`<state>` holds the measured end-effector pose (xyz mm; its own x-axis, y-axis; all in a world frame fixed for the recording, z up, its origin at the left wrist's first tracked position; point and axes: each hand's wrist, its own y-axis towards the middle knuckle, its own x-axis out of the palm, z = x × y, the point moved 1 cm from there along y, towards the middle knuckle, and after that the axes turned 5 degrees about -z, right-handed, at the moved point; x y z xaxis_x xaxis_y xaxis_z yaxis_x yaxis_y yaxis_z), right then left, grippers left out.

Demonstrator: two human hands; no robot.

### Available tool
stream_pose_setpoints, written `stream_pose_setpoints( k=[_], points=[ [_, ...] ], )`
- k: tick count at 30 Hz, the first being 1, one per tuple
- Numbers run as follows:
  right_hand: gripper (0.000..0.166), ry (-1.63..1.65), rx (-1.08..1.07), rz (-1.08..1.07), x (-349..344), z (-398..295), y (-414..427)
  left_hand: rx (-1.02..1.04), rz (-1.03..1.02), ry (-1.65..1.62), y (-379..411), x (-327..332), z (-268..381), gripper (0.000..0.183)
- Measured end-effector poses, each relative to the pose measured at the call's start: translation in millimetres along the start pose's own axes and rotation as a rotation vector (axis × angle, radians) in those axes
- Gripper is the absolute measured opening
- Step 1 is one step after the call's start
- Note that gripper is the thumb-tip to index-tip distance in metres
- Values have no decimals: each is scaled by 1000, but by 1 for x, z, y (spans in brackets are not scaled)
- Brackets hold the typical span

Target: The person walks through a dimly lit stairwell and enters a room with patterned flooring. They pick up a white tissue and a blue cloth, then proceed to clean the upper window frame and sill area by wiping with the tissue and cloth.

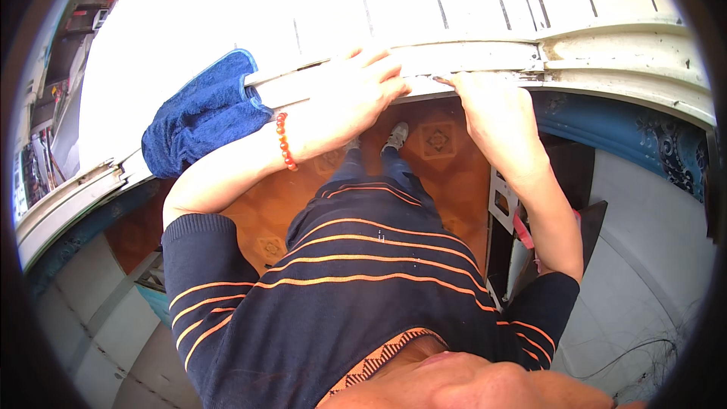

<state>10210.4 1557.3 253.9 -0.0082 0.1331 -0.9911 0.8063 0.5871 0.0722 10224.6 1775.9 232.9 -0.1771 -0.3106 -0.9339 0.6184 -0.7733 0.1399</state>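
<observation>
A white window frame [471, 57] with long sliding tracks, marked by dark dirt and worn spots, crosses the view before me. On it rests my left hand [363, 88], fingers curled over the rail; glare hides whether anything is in them. My right hand [497, 111] is at the inner track, farther right, its fingers pinched around a thin dark piece [442, 80] whose tip points left along the track. What that piece is cannot be made out. A blue terry cloth [201, 119] with a light blue hem hangs draped over the rail, left of my left hand.
Bright glare fills the outside, where thin bars [442, 10] show. Under the frame runs a blue patterned strip [619, 130]. Dark furniture with a white panel [502, 196] and a pink ribbon [523, 232] stands by my right arm. The floor [250, 204] is orange-brown and patterned.
</observation>
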Motion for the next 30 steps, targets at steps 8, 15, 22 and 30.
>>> stream_pose_setpoints(
  k=[8,15,22,30],
  points=[
    [19,-134,-71,-146,-2,-14,17,128,-46,-91,1,-10,-17,29],
    [11,259,-120,-197,0,25,34,176,-164,-62,11,-5,-27,33],
    [10,270,-122,-255,3,27,38,230,-36,-149,5,0,-30,34],
    [11,357,-106,-259,6,20,37,169,-53,-68,0,2,-29,23]
  ],
)
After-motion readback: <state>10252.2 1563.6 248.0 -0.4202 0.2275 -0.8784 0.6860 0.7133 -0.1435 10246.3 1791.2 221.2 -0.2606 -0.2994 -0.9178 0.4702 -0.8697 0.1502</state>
